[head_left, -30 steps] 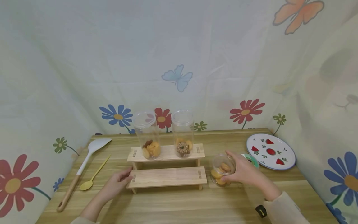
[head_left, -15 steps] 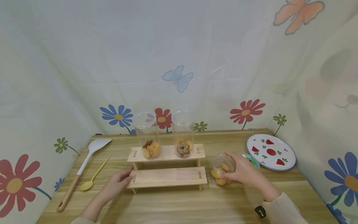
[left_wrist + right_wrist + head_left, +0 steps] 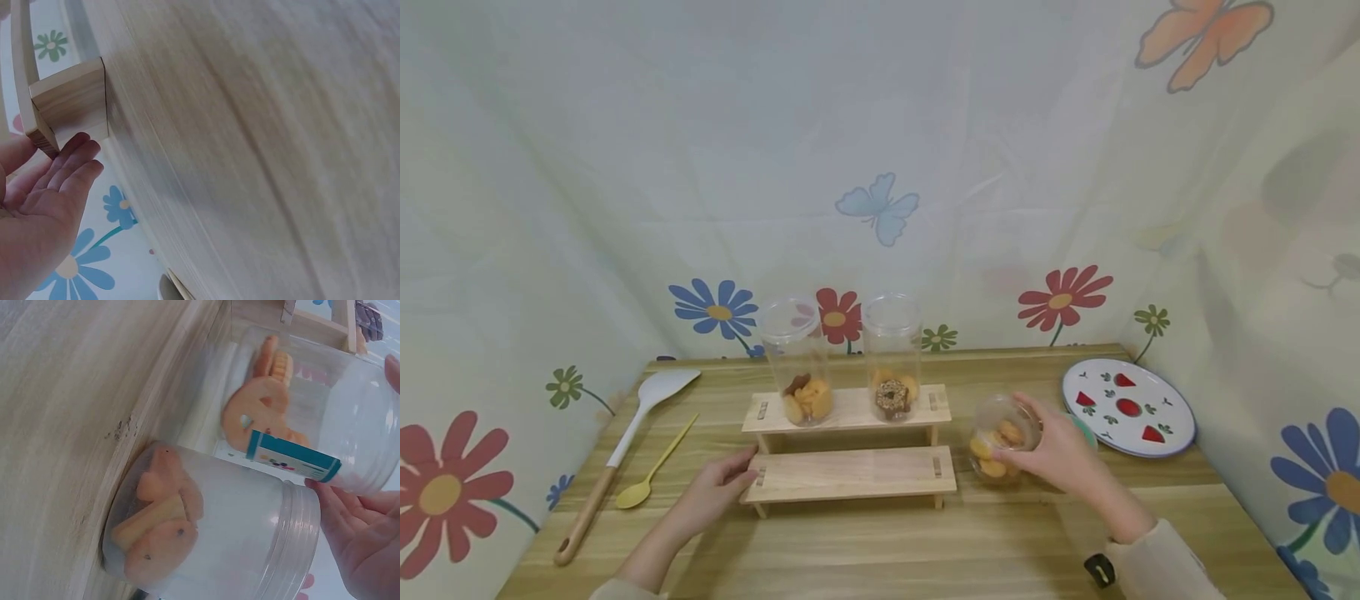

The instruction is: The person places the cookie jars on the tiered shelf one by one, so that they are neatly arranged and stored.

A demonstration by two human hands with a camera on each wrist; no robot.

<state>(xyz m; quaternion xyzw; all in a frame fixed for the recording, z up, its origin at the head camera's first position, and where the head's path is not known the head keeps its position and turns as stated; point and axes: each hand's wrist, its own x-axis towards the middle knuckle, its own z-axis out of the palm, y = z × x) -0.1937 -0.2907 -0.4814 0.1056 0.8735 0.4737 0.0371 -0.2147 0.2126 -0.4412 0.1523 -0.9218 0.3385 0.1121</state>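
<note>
My right hand (image 3: 1063, 454) grips a clear jar of cookies (image 3: 992, 467), thumb on the near side and fingers at the far side. In the right wrist view this jar (image 3: 369, 406) shows ring-shaped cookies and a green label. A second clear jar of cookies (image 3: 250, 531) stands on the table close by. My left hand (image 3: 718, 487) pinches the left end of the lower step of a two-tier wooden rack (image 3: 857, 475), as the left wrist view shows at the board's end (image 3: 44, 134). Two tall clear jars, one left (image 3: 805, 400) and one right (image 3: 892, 396), stand on the upper step.
On the left lie a white spatula with a wooden handle (image 3: 617, 454) and a yellow spoon (image 3: 634, 496). A plate with red fruit patterns (image 3: 1127, 387) lies at the back right. A green rounded thing (image 3: 1084, 429) shows partly behind my right hand. A flowered cloth (image 3: 880, 125) hangs behind.
The jar in my right hand has risen slightly and shifted a little to the right, hiding more of the green thing. My left hand and the rack have stayed still.
</note>
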